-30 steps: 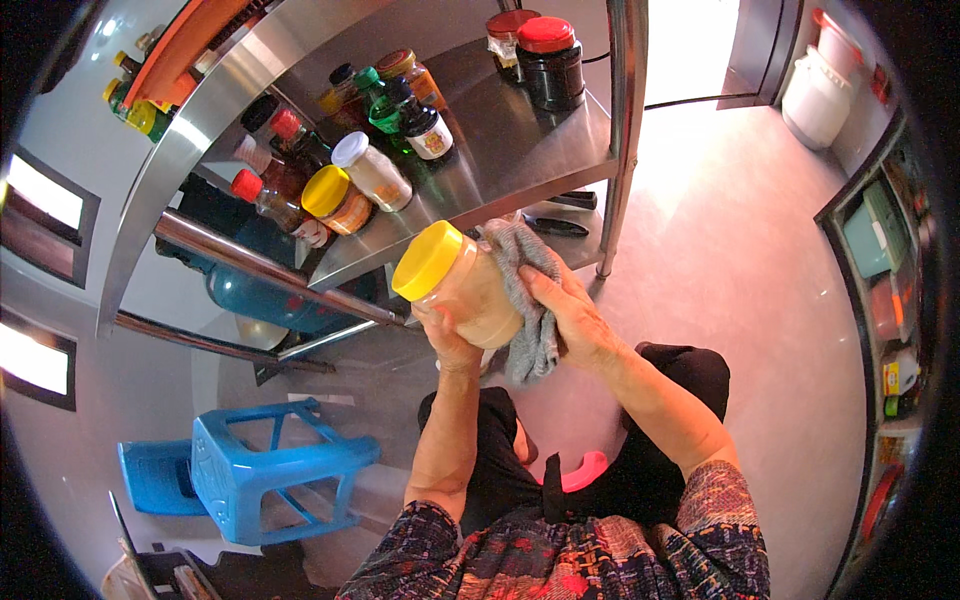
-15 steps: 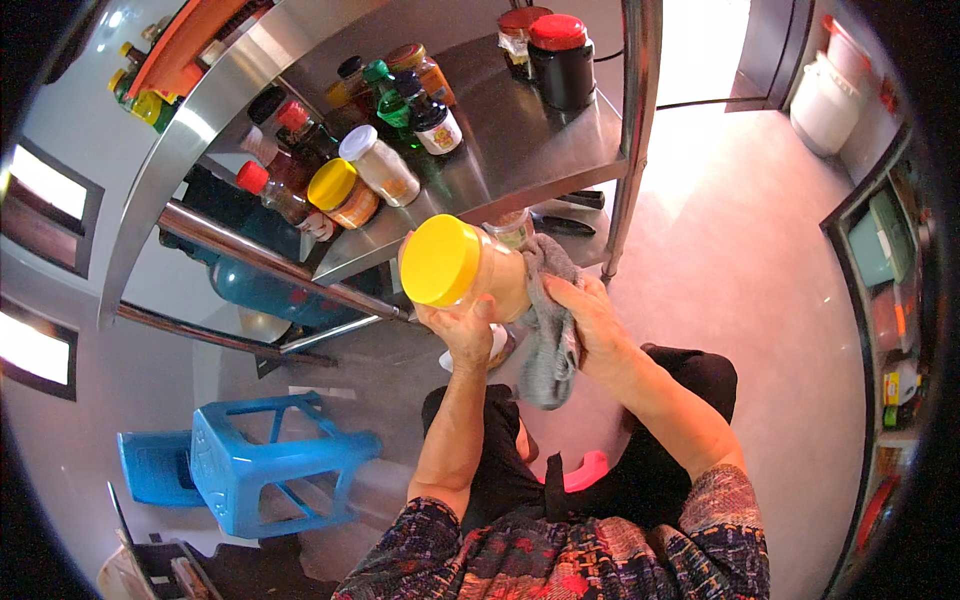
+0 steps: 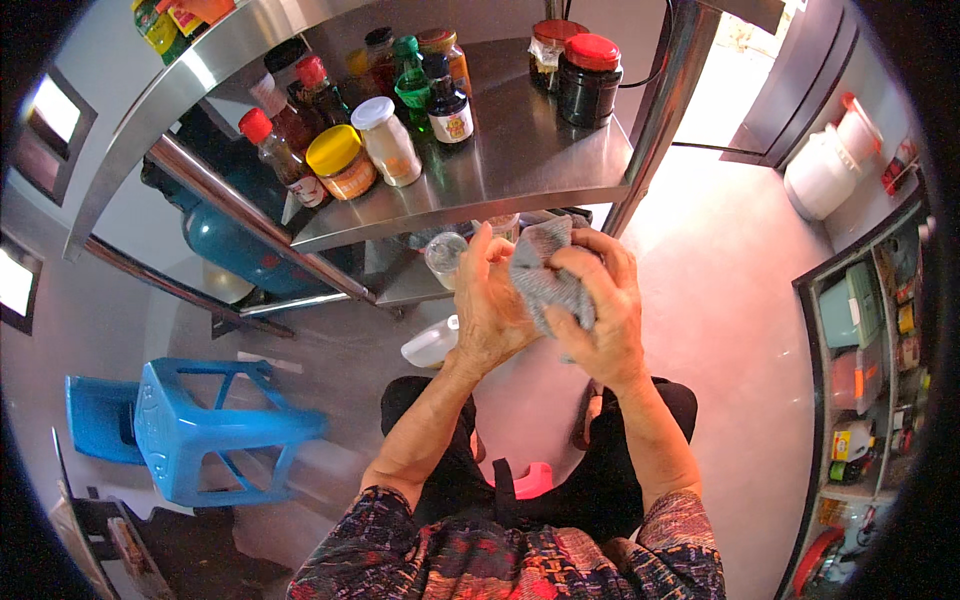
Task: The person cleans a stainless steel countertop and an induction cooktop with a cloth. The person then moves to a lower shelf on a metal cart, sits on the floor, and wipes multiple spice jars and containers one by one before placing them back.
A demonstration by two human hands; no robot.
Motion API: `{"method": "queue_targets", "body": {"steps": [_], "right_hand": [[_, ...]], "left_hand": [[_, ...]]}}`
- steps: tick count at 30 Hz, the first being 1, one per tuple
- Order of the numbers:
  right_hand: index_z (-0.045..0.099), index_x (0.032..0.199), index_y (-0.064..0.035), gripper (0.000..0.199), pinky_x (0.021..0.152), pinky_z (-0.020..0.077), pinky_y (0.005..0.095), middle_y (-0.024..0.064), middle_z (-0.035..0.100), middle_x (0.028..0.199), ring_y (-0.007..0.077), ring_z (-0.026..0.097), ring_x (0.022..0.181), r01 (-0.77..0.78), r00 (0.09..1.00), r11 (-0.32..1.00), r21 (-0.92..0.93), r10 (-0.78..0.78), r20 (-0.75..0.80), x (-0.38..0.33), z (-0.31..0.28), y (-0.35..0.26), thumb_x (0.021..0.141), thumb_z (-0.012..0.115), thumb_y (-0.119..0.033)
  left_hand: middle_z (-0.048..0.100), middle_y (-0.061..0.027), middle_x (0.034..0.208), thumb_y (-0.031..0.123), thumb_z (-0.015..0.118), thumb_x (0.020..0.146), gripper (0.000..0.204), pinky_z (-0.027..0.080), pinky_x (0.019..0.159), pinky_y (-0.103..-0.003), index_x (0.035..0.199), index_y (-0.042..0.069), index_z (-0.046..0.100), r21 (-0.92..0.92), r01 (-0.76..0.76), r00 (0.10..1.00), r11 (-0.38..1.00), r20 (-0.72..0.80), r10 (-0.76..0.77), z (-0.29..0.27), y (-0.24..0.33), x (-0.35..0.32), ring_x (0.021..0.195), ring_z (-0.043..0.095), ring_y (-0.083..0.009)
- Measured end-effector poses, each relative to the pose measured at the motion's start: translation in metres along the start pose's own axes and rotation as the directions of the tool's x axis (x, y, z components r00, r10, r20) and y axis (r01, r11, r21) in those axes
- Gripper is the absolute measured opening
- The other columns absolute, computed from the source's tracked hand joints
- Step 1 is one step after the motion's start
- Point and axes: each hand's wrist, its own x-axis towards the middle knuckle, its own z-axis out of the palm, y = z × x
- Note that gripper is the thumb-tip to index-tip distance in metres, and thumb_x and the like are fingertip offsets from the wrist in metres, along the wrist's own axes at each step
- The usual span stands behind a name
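Both my hands are raised close together in front of the shelf. My right hand [image 3: 610,320] grips a bunched grey cloth [image 3: 550,275], its fingers bent over the folds. My left hand [image 3: 488,310] is curled beside the cloth with its thumb pointing up. What lies between the left palm and the cloth is hidden, and the yellow-lidded jar is out of sight. Just beyond my left fingers, a clear jar [image 3: 445,260] stands on the lower shelf.
Above my hands, a steel shelf [image 3: 520,180] carries sauce bottles, a yellow-lidded jar [image 3: 341,163], a white-capped jar [image 3: 388,145] and a red-lidded dark jar [image 3: 590,82]. Blue stools [image 3: 215,430] stand at left. A translucent bottle [image 3: 432,343] is below my left hand.
The large yellow-lidded jar between my hands has gone from sight. The cloth, hanging down before, is now bunched up under my right fingers. My view has shifted right.
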Motion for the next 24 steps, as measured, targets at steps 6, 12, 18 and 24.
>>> {"method": "queue_targets", "body": {"steps": [6, 12, 18, 24], "right_hand": [[0.058, 0.106, 0.0019, 0.032, 0.083, 0.0454, 0.0288, 0.0134, 0.057, 0.101, 0.0199, 0.057, 0.093, -0.487, 0.857, 0.723, 0.49, 0.503, 0.111, 0.003, -0.007, 0.039, 0.074, 0.063, -0.003], [0.062, 0.085, -0.0017, 0.024, 0.076, 0.0466, 0.032, 0.01, 0.057, 0.093, 0.0242, 0.057, 0.085, -0.154, 0.94, 0.985, 0.082, 0.12, 0.319, 0.009, -0.027, 0.029, 0.064, 0.067, -0.011], [0.06, 0.075, -0.0067, 0.021, 0.073, 0.0479, 0.0389, 0.0074, 0.057, 0.093, 0.0279, 0.055, 0.087, 0.177, 0.918, 0.93, -0.323, -0.038, 0.395, -0.001, -0.009, 0.003, 0.057, 0.07, -0.012], [0.063, 0.089, -0.0001, 0.028, 0.07, 0.049, 0.0368, 0.011, 0.061, 0.085, 0.0249, 0.062, 0.077, -0.435, 0.77, 0.899, -0.053, 0.402, 0.494, 0.013, -0.017, 0.046, 0.069, 0.065, -0.02]], "left_hand": [[0.053, -0.0111, 0.11, 0.033, 0.087, 0.05, 0.094, 0.034, 0.091, -0.042, 0.125, 0.0, 0.042, 0.296, -0.092, 0.99, 0.951, 0.13, 0.056, -0.005, 0.036, 0.002, 0.102, 0.048, -0.0285], [0.051, -0.0123, 0.114, 0.029, 0.082, 0.053, 0.098, 0.033, 0.091, -0.044, 0.134, 0.0, 0.035, 0.293, -0.189, 0.937, 0.937, 0.338, 0.083, -0.01, 0.029, -0.001, 0.106, 0.046, -0.0313], [0.049, -0.0131, 0.108, 0.028, 0.082, 0.054, 0.097, 0.035, 0.089, -0.044, 0.134, 0.001, 0.035, 0.187, -0.184, 0.927, 0.965, 0.36, 0.107, -0.01, 0.016, -0.007, 0.104, 0.045, -0.0338], [0.049, -0.0146, 0.106, 0.026, 0.085, 0.052, 0.095, 0.037, 0.088, -0.043, 0.13, 0.0, 0.038, 0.145, -0.185, 0.905, 0.972, 0.41, 0.111, -0.01, 0.019, -0.009, 0.101, 0.046, -0.0349]]}}
